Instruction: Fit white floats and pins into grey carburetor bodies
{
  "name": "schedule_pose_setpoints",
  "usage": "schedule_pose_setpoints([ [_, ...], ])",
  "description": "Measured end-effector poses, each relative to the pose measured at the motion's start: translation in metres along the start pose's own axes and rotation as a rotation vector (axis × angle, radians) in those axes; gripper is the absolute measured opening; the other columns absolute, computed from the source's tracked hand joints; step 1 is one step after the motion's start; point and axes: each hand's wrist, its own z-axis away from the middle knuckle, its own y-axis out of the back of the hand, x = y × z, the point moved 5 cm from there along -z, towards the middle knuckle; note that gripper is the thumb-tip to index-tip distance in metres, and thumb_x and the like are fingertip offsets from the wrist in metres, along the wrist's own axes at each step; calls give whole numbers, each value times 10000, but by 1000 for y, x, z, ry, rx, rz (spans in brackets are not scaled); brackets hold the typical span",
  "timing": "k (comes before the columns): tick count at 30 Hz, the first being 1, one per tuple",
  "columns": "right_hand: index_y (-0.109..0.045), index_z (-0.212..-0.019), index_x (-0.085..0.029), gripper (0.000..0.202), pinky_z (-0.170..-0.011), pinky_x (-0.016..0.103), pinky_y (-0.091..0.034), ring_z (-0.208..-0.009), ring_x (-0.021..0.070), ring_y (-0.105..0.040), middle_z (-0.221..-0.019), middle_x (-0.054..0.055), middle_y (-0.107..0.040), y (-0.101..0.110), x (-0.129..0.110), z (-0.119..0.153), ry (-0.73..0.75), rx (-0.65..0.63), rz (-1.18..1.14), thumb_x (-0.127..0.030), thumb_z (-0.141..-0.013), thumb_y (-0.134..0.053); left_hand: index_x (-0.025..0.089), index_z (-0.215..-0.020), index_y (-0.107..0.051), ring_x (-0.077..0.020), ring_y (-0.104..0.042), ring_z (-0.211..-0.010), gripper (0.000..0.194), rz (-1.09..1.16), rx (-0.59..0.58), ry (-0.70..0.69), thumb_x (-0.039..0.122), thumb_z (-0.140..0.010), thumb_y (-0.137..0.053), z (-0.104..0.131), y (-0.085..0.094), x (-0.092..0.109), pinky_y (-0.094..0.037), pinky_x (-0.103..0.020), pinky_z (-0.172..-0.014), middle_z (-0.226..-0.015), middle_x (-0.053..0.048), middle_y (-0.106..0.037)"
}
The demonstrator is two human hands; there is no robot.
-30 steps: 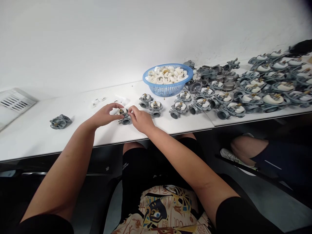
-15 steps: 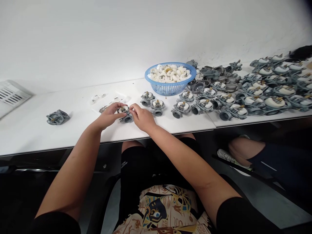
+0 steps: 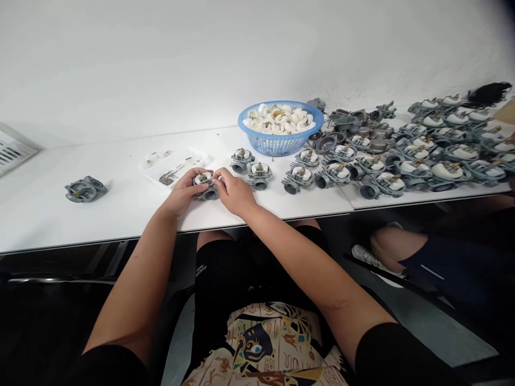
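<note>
A grey carburetor body with a white float on top rests on the white table between my hands. My left hand is wrapped round its left side, fingers behind and thumb across the front. My right hand pinches at the float's right edge; whatever lies between thumb and forefinger is too small to make out. Just behind my left hand is a clear tray with thin metal pins in it. Two more carburetors with floats, one of them here, stand right of my right hand.
A blue basket full of white floats stands at the back. Many carburetors crowd the table's right side. One without a float lies at left, near a white slotted container. Another person's leg shows below the table at right.
My left hand has shifted to a closer wrap round the carburetor, and its forearm has swung right. The pins and tray show more now. The view has shifted slightly.
</note>
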Motion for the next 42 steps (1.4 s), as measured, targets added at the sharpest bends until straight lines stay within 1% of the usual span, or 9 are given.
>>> schedule_pose_setpoints([
  [5, -538, -1124, -246, 148, -625, 263, -309, -788, 209, -643, -860, -7, -693, 1, 0, 1, -16, -4, 13, -281, -1060, -409, 236, -1143, -694, -163, -616, -857, 491, -13, -32, -42, 290, -699, -894, 1, 1, 1, -502, -272, -748, -1025, -39, -656],
  [9, -542, -1131, -250, 168, -606, 263, -280, -755, 206, -624, -843, -7, -682, 1, -1, 1, -17, -19, 36, -296, -1065, -394, 224, -1190, -689, -160, -618, -842, 521, -1, -60, -35, 286, -713, -887, 1, 1, 3, -504, -271, -750, -1008, -47, -659],
  [13, -555, -1104, -246, 159, -602, 263, -263, -709, 187, -592, -806, -18, -660, 1, 0, 1, -24, -18, 19, -300, -1052, -414, 230, -1190, -689, -146, -618, -836, 508, -3, -61, -41, 295, -725, -883, 2, 2, 3, -496, -256, -738, -1009, -38, -656],
  [16, -565, -1073, -244, 145, -603, 262, -263, -676, 167, -564, -790, -30, -646, 1, 1, 0, -22, 1, -33, -307, -1036, -439, 249, -1209, -687, -143, -625, -871, 510, 3, -79, -55, 287, -737, -877, 2, 1, 3, -501, -258, -778, -1041, -31, -658],
  [19, -571, -1057, -242, 142, -605, 261, -266, -666, 159, -553, -788, -32, -641, 1, 1, 0, -20, 15, -63, -307, -1028, -448, 268, -1219, -687, -160, -638, -936, 507, -1, -92, -71, 287, -747, -872, 3, 1, 3, -511, -276, -829, -1096, -33, -660],
  [23, -577, -1070, -242, 159, -616, 262, -276, -670, 163, -555, -785, -27, -638, 1, 1, 0, -31, 11, -54, -321, -1029, -444, 259, -1242, -677, -195, -657, -951, 522, -16, -82, -66, 311, -757, -862, 4, 2, 2, -526, -314, -834, -1109, -56, -666],
  [27, -589, -1067, -239, 162, -615, 262, -278, -660, 159, -546, -763, -29, -626, 3, 1, 1, -26, 13, -58, -316, -1021, -455, 255, -1264, -663, -194, -655, -976, 535, -21, -88, -50, 312, -768, -855, 5, 2, 1, -523, -304, -849, -1143, -60, -660],
  [35, -602, -1041, -229, 152, -619, 247, -312, -619, 136, -505, -725, -48, -581, 1, 3, 0, -33, 16, -207, -314, -984, -490, 220, -1243, -676, -173, -653, -884, 584, 25, -81, -27, 309, -706, -888, 6, -4, 6, -503, -285, -781, -1035, -43, -669],
  [42, -581, -1037, -240, 173, -581, 255, -298, -576, 146, -475, -620, -67, -475, 0, 4, 0, -40, -1, -248, -361, -996, -464, 226, -1253, -655, -170, -658, -867, 550, 32, -60, -42, 333, -754, -860, 4, 0, -3, -507, -270, -733, -1082, -54, -675],
])
